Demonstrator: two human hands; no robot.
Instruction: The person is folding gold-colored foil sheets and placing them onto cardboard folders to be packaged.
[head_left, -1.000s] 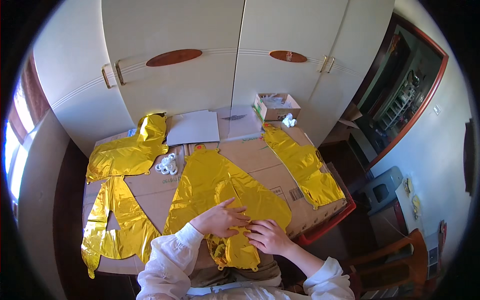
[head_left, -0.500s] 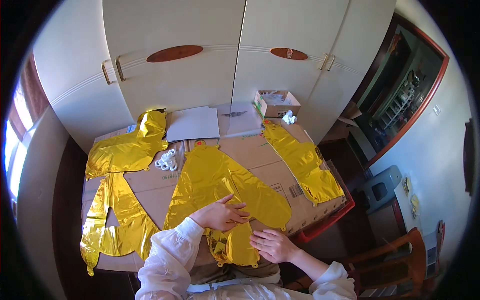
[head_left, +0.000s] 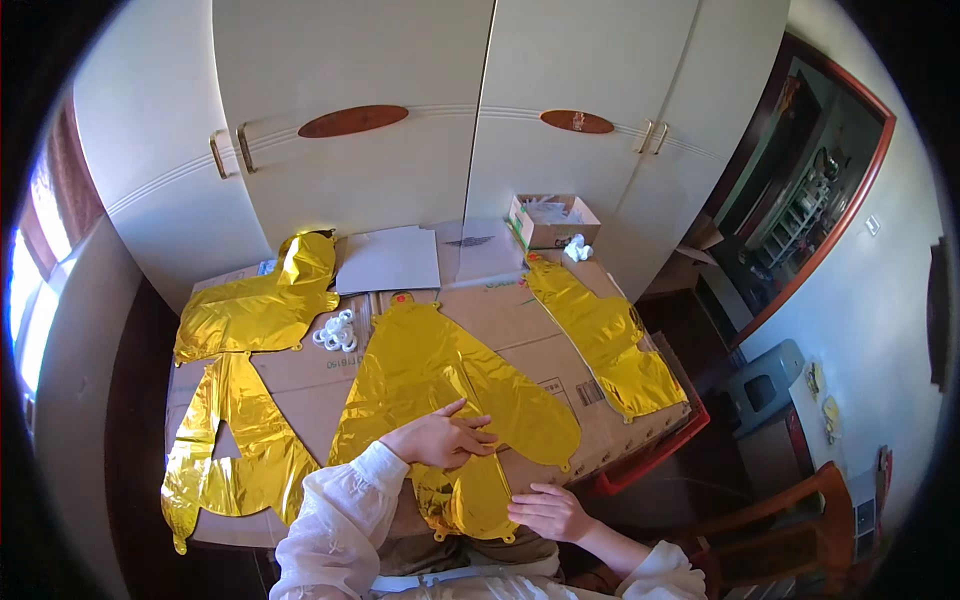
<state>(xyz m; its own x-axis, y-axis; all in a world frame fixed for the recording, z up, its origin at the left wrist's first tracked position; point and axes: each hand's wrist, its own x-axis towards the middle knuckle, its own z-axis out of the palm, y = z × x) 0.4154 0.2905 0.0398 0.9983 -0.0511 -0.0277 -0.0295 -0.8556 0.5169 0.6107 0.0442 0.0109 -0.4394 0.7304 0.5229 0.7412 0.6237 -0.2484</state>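
Gold foil (head_left: pixel 415 362) lies at the near middle of the counter (head_left: pixel 510 322), under the left hand (head_left: pixel 443 437), whose grip is slack, fingers laid over it, seemingly to keep it flat; the right hand (head_left: pixel 552 513) rests unclenched at the edge of the near flap (head_left: pixel 484 500), as if to steady it. Three side foils (head_left: pixel 605 345) flank it, narrowing the free room; white rings (head_left: pixel 338 334), grey sheets (head_left: pixel 387 262) and a box (head_left: pixel 552 235) sit beyond, clear of both hands
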